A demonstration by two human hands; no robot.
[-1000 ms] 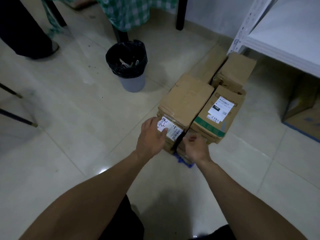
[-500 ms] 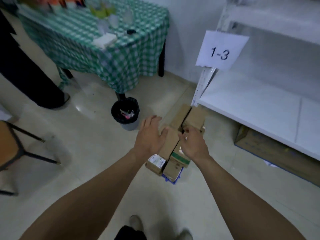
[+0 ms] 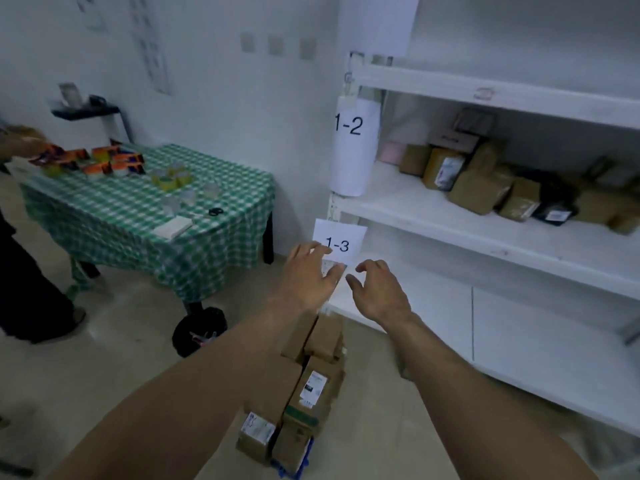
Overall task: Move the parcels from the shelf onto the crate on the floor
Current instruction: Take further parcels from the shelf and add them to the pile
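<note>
Several brown cardboard parcels are stacked on the floor over a blue crate, of which only a corner shows. More parcels, brown boxes and a black bag, lie on the white shelf marked 1-2. My left hand and my right hand are raised in the air in front of the 1-3 label, fingers loosely spread, both holding nothing. My forearms cover part of the stack.
A table with a green checked cloth holding tape rolls stands at left, a black bin beside its leg. Another person stands at the far left edge. The 1-3 shelf board is bare.
My hands have let go of the parcels on the stack and risen to shelf height. The view has lifted from the floor to the shelves.
</note>
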